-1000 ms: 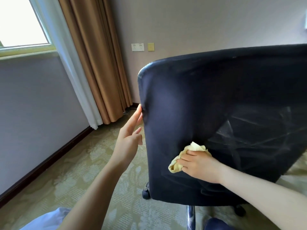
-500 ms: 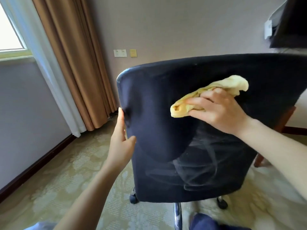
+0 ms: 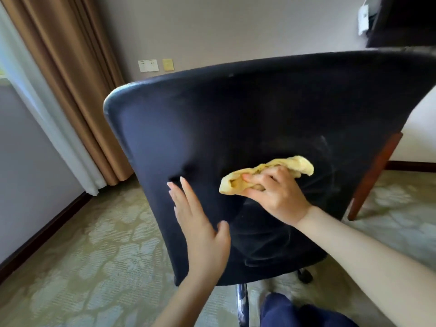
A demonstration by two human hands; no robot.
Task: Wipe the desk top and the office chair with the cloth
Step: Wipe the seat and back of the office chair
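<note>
The dark blue office chair (image 3: 247,114) fills the middle of the view, its backrest's rear side turned toward me. My right hand (image 3: 276,197) is shut on a crumpled yellow cloth (image 3: 266,172) and presses it against the middle of the backrest. Faint wipe streaks show on the fabric around the cloth. My left hand (image 3: 200,230) lies flat on the backrest's lower left part, fingers straight and slightly apart. The desk top is out of sight; only a reddish wooden leg (image 3: 375,178) shows at the right.
Brown curtains (image 3: 70,86) and a white sheer hang at the left by the wall. A patterned carpet (image 3: 94,267) covers the floor. The chair's chrome post (image 3: 243,303) and a caster (image 3: 305,276) show below the backrest. Wall sockets (image 3: 148,65) sit behind the chair.
My right hand carried the cloth up the backrest and has come back down to its middle. My left hand left the chair's left edge and now lies flat on the backrest.
</note>
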